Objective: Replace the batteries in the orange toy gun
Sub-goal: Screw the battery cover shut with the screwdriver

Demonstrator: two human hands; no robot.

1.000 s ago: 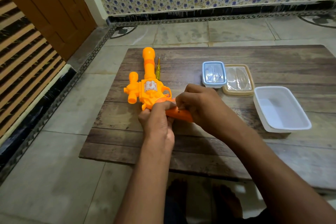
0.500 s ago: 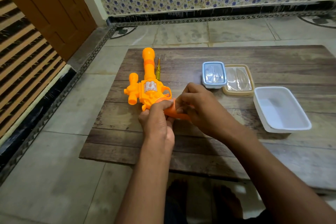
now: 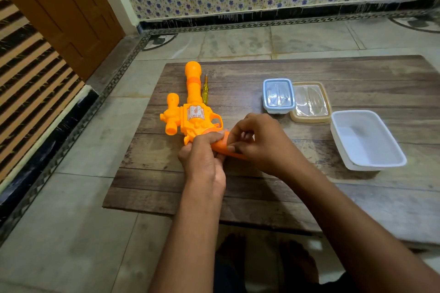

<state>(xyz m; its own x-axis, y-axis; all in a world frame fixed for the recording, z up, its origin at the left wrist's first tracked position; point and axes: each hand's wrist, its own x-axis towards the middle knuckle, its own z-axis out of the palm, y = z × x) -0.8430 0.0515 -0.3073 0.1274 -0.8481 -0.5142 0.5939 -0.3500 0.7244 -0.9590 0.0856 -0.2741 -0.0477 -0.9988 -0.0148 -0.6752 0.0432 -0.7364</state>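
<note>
Head view: both hands (image 3: 257,143) grip glossy orange toy gun (image 3: 190,114).

The orange plastic toy gun (image 3: 191,116) lay flat on its side, barrel pointing to twelve o'clock, darker orange grip toward five o'clock.

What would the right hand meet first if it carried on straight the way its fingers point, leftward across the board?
Right away the orange toy gun: the right hand already pinches its grip, with the left hand just beyond. Depth there is unclear.
</note>
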